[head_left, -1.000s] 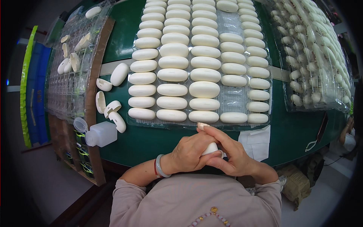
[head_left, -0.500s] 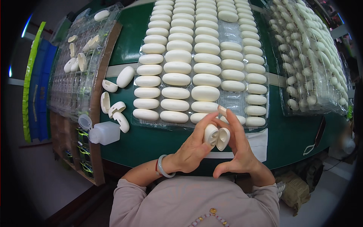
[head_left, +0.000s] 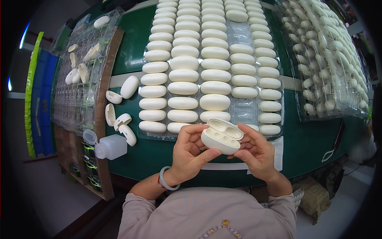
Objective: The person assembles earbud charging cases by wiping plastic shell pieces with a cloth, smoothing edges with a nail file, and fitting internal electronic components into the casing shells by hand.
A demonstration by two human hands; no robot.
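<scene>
Between my two hands is a cream earbud case [head_left: 221, 139], its lid tipped up and its hollows facing me. My left hand [head_left: 191, 149] grips its left end, thumb along the front. At the right end, my right hand [head_left: 254, 151] holds it with thumb and fingers. Just beyond lies a clear plastic tray [head_left: 243, 111] filled with rows of closed cream cases, with a few bare slots in one column. The case hides part of the tray's near rows.
Loose case parts [head_left: 121, 119] and a white squeeze bottle with its cap open [head_left: 111, 147] lie left. Farther left are empty clear trays [head_left: 75, 99] on a cardboard box and blue and green bins [head_left: 39, 95]. Stacked filled trays [head_left: 330, 71] stand right.
The case has turned from end-on to lying sideways, its opened inside now facing me. My right hand has come in to grip its right end.
</scene>
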